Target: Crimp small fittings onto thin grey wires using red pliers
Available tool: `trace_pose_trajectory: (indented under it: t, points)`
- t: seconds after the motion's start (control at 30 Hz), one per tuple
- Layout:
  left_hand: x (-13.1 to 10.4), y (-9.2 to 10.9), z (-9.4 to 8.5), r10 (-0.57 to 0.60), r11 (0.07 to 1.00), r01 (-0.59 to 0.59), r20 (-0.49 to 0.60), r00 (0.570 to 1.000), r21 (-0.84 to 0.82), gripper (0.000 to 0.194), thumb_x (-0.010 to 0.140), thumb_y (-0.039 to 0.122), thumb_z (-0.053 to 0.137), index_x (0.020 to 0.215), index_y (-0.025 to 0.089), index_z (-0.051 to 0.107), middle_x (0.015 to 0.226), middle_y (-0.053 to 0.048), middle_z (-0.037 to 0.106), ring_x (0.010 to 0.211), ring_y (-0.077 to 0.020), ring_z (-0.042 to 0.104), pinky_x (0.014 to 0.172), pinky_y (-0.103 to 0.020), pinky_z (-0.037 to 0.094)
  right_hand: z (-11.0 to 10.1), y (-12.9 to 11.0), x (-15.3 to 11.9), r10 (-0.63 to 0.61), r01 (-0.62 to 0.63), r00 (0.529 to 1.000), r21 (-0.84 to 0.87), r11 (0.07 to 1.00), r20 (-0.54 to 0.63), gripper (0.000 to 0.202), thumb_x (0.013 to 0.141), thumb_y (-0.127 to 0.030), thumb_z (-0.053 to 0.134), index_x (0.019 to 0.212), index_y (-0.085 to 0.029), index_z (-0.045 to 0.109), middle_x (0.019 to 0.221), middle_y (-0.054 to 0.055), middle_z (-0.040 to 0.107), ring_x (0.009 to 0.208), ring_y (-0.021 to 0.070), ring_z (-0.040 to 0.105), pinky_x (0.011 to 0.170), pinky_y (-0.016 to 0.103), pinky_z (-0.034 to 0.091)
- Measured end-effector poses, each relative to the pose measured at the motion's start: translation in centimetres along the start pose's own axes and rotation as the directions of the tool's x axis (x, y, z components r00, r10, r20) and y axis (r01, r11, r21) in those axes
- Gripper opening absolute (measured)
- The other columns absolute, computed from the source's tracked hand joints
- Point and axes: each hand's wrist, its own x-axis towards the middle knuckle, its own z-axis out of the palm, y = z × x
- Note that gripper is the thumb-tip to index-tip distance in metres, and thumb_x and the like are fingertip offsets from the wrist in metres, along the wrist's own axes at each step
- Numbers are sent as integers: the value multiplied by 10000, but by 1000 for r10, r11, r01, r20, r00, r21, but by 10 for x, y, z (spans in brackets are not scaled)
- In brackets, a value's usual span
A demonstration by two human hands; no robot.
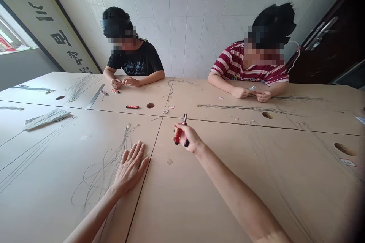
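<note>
My left hand (131, 165) lies flat, palm down, on the table, its fingers stretched out beside and partly over a loose bundle of thin dark wires (98, 172). The wires curl out to the left of the hand, and their tips show above it. Over the table, right of the seam, my right hand (190, 138) is wrapped round the red and black handles of small pliers (184, 120). Their metal jaws point away from me, with nothing visible between them.
Two people sit across the wooden table (182, 205), hands on its far side. A metal ruler (95, 97), a red marker (132, 107), a pale cloth-like bundle (47, 119) and more wires (228, 107) lie about. Round holes (345, 149) pierce the tabletop.
</note>
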Motion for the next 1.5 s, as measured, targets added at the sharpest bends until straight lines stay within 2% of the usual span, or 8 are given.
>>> trace_pose_trajectory:
  t: [0.27,0.4,0.53,0.77,1.07,1.17,1.33,1.5]
  points:
    - [1,-2,0,21,1000,-21,-37,999,13,646,956,526,215,1499,175,231,1565,-51,180,1447,-239,159,1163,-478,161,-15,-101,-67,-233,237,971,-72,969,53,119,757,-233,684,742,-199,571,574,-71,405,544,84,403,667,269,444]
    - [2,-2,2,21,1000,-20,-55,998,18,650,952,528,227,1496,174,242,1563,-54,194,1446,-243,163,1165,-479,155,-18,-145,-124,-451,463,886,-236,854,108,178,824,-250,595,656,-216,546,580,-66,358,562,85,393,743,322,451]
    - [2,-4,2,23,999,-22,-62,998,24,657,950,524,233,1499,163,230,1561,-59,199,1446,-243,164,1164,-482,162,-24,-168,-168,-611,559,791,-394,729,-7,340,921,-279,450,589,-209,481,585,-53,312,576,80,376,745,350,443]
    - [4,-12,8,65,992,-53,-106,992,114,639,936,485,225,1481,159,291,1542,-62,254,1439,-269,185,1151,-547,77,-47,-125,-162,-335,375,927,-440,816,168,169,753,-324,710,721,-194,608,588,-53,388,606,102,423,700,332,443]
    - [10,-6,-25,241,953,-171,-281,929,249,514,918,399,296,1335,187,507,1463,-114,426,1426,-276,227,1142,-537,-58,-57,-93,-155,-216,303,948,-457,837,232,227,776,-367,698,702,-188,580,616,-32,400,658,128,445,726,321,413]
    - [14,21,-49,251,959,-175,-373,893,224,417,914,328,343,1230,212,590,1459,-103,439,1445,-312,133,1123,-587,-40,-58,-83,-153,-186,284,949,-437,853,254,246,783,-373,691,687,-190,557,623,-22,408,707,145,464,729,320,404]
    - [17,92,-81,252,952,-302,-432,866,-50,295,925,263,385,1014,258,666,1281,-56,621,1338,-297,391,1115,-592,49,-59,-61,-147,-126,232,956,-417,879,266,231,794,-352,683,694,-187,556,635,-23,430,687,133,444,731,318,387]
    - [16,156,-103,195,701,-359,-319,927,-616,223,878,430,520,858,296,696,1075,-25,704,1160,-275,534,1017,-485,348,-61,-46,-144,-118,213,959,-377,901,259,204,807,-361,674,746,-181,600,647,-31,442,629,112,421,737,323,385]
